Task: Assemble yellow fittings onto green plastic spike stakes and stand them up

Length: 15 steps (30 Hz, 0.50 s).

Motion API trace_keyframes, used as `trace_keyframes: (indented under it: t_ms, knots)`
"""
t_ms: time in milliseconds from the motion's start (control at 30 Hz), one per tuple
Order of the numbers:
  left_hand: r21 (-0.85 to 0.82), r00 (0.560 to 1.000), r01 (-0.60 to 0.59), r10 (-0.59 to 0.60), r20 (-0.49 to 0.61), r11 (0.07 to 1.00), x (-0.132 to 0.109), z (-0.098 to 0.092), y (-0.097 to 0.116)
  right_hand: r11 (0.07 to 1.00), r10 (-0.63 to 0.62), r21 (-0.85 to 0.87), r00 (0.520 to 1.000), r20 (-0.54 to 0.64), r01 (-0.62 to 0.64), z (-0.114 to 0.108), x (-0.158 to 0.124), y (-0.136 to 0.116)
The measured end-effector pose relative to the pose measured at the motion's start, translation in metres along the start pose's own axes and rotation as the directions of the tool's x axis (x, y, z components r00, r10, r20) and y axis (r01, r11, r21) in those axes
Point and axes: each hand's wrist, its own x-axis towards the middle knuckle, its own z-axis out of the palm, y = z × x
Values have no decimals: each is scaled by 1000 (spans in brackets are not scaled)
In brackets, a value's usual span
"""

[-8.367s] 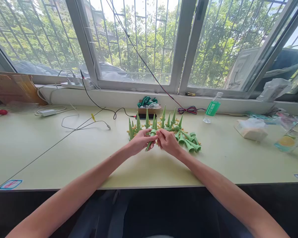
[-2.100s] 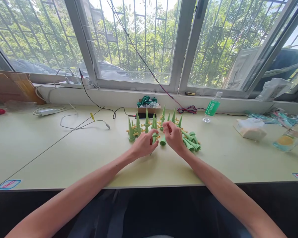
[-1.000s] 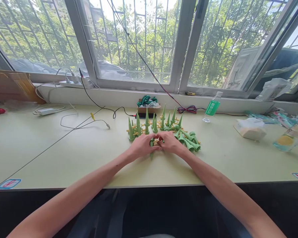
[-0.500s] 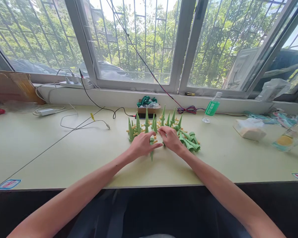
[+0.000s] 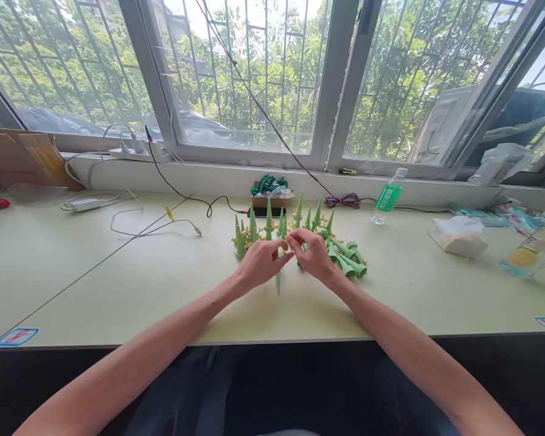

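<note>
My left hand (image 5: 264,261) and my right hand (image 5: 312,253) meet at the fingertips over the table. Both are closed in a pinch; whatever lies between the fingertips is too small and covered to make out. Below my left thumb a green plastic spike (image 5: 278,283) points towards me, its upper part hidden; I cannot tell whether it is held or lies on the table. Several green spikes (image 5: 269,221) with small yellow valves stand tip-up behind my hands. Beside my right hand lies a pile of more green spikes (image 5: 345,261).
On the pale table (image 5: 140,303), a black phone (image 5: 266,212) and a small box (image 5: 272,201) sit behind the spikes. A water bottle (image 5: 387,197) and a tissue pack (image 5: 456,237) stand to the right. Cables (image 5: 157,227) lie at the left.
My left thumb has closed in towards its fingers, and my two hands' fingertips have drawn together. The standing spikes and the pile have not moved.
</note>
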Motion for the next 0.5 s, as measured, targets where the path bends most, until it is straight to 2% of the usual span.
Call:
trace_keyframes:
  t_ms: [500]
  knots:
    - [-35, 995, 9, -13, -95, 999, 1, 1, -1, 1000, 8, 14, 1000, 9, -8, 1, 0, 1]
